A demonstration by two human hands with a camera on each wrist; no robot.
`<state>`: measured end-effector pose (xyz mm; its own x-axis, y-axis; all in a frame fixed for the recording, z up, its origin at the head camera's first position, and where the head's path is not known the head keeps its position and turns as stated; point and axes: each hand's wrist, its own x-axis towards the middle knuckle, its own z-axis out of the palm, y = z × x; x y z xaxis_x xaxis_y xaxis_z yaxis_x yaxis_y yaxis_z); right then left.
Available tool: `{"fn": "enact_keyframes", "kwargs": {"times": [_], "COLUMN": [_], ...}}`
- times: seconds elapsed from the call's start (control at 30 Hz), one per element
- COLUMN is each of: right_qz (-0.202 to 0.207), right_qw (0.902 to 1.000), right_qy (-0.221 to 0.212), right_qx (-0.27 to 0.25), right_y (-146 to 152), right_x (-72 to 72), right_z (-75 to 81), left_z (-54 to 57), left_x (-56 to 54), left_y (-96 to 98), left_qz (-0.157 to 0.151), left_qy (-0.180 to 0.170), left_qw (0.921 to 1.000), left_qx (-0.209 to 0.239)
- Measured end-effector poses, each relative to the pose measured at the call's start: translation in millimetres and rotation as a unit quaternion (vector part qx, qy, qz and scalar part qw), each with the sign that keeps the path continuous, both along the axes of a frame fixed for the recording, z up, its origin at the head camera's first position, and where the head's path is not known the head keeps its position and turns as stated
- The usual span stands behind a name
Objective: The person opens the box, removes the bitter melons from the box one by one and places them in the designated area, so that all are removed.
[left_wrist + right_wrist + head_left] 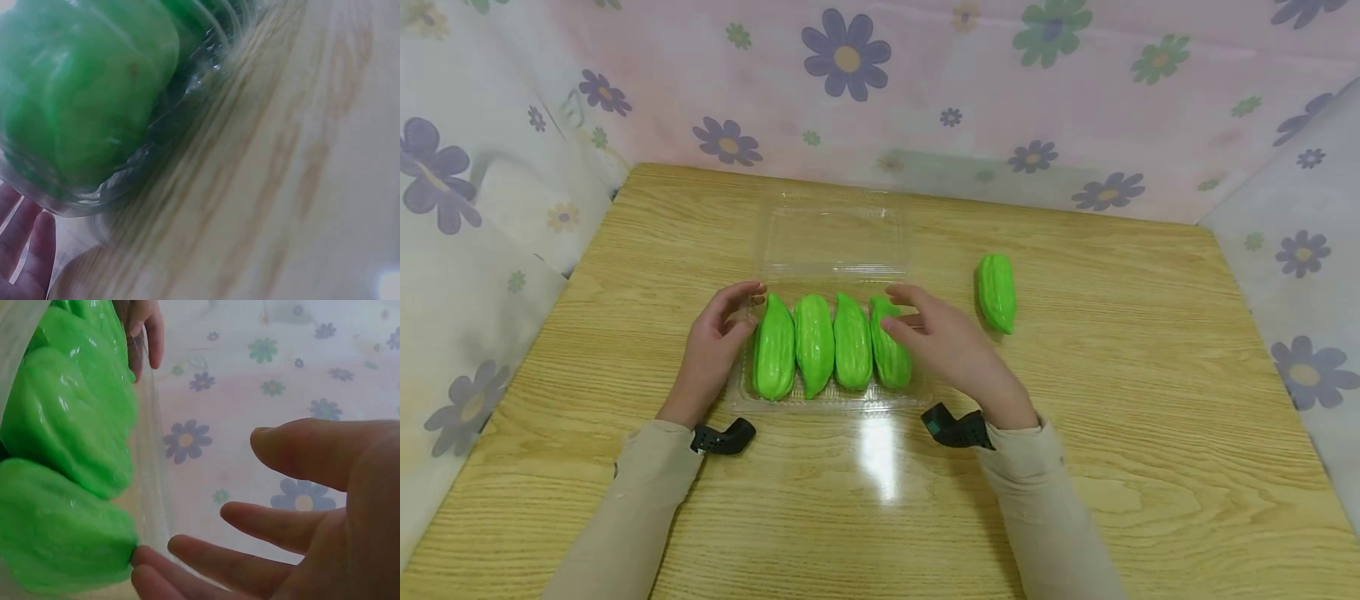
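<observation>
Several bright green, ribbed, gourd-like pieces (815, 337) lie side by side in a clear plastic clamshell box (842, 406), its lid (837, 233) folded back. My left hand (711, 342) is at the box's left side, fingers loosely bent beside the leftmost piece (774, 354). In the left wrist view, that hand's fingers (40, 250) show near the box's rim. My right hand (951, 342) hovers over the rightmost piece (892, 362), partly covering it. The right wrist view shows its fingers (237, 559) spread, the lowest ones near a piece's tip (81, 531); contact is unclear.
One more green gourd-like piece (997, 292) lies alone on the wood-grain table (1150, 375), right of the box. Flower-patterned cloth (925, 83) hangs along the table's back and sides. A black wrist mount (726, 436) sits at each cuff.
</observation>
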<state>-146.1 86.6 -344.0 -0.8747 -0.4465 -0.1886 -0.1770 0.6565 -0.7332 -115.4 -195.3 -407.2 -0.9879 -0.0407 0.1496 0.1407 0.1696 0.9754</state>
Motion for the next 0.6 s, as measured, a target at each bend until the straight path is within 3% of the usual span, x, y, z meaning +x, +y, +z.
{"fn": "enact_keyframes", "kwargs": {"times": [0.33,0.6], "right_qz": [0.022,0.028], "right_qw": [0.9997,0.9966], "right_qy": [-0.002,0.060], "right_qx": [0.011,0.050], "right_y": [-15.3,-29.9], "right_x": [9.7,12.3], "right_z": [1.2,-7.0], "left_z": [-0.7,-0.6], "left_x": [0.3,-0.1], "left_y": [-0.3,0.3], "left_qz": [0.008,0.005], "left_qy": [-0.009,-0.005], "left_qw": [0.9998,0.9999], "left_qx": [-0.014,-0.010]}}
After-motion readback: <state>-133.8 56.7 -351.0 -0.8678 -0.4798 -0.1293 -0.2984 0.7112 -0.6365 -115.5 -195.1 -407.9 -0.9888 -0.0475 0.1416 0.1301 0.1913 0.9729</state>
